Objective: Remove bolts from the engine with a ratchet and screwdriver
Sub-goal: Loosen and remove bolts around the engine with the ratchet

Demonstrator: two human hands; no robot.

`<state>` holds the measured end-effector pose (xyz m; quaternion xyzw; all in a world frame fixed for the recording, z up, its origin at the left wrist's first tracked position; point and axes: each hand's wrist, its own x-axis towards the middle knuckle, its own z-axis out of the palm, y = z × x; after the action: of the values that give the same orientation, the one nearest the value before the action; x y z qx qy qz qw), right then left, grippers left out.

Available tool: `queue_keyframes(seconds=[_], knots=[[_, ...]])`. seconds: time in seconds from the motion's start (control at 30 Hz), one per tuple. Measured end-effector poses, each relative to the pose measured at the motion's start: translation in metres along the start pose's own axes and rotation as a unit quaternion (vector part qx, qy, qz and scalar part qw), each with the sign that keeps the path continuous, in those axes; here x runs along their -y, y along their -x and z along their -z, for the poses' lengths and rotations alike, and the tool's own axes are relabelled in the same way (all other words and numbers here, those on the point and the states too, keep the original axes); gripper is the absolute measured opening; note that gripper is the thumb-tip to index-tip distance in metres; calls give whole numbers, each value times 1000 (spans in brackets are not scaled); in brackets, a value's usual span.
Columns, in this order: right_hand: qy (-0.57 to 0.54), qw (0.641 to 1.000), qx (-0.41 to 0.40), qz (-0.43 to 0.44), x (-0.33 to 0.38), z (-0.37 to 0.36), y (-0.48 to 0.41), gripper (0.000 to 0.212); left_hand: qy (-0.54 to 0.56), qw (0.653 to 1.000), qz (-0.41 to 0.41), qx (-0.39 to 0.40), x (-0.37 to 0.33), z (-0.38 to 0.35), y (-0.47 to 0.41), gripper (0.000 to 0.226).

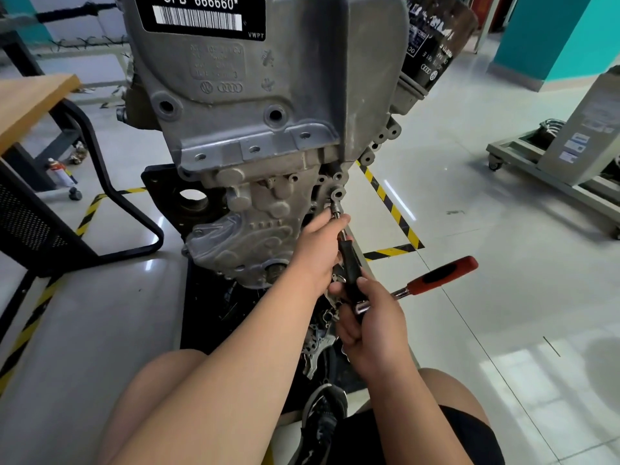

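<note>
A grey engine block (255, 105) stands upright in front of me on a black stand. My left hand (318, 250) pinches the metal shaft of a screwdriver (349, 263) near its tip, where a bolt (336, 208) sits just below a lug on the engine's lower right. My right hand (369, 327) grips the screwdriver's black handle from below. The same hand also holds the head of a ratchet (439, 276), whose red and black handle sticks out to the right.
A wooden-topped table (30, 102) and a black chair frame (110, 196) stand to the left. Yellow and black tape (392, 209) marks the glossy floor. A wheeled grey cart (570, 156) is at the right. My knees and a dark shoe (323, 421) are below.
</note>
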<state>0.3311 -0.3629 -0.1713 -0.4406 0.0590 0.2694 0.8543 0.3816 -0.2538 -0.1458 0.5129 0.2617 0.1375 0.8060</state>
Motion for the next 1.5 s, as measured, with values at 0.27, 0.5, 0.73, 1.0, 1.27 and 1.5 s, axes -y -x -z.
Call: queue_keyframes(seconds=[0.27, 0.5, 0.73, 1.0, 1.27, 1.5], knots=[[16, 1000, -15, -5, 7, -2, 2, 35, 18, 998, 18, -53, -1, -8, -5, 30], [5, 1000, -20, -11, 5, -3, -3, 34, 28, 997, 13, -71, 0, -9, -4, 28], [2, 1000, -16, -7, 1, 0, 0, 29, 19, 994, 10, -108, 5, -7, -1, 15], [17, 1000, -4, 7, -5, 0, 1, 31, 25, 995, 12, -100, 1, -2, 2, 22], [15, 999, -28, -5, -5, 1, -1, 32, 7, 996, 8, -86, 1, -4, 3, 18], [-30, 999, -10, -40, -1, 2, -2, 26, -8, 996, 3, -91, -2, -8, 5, 24]])
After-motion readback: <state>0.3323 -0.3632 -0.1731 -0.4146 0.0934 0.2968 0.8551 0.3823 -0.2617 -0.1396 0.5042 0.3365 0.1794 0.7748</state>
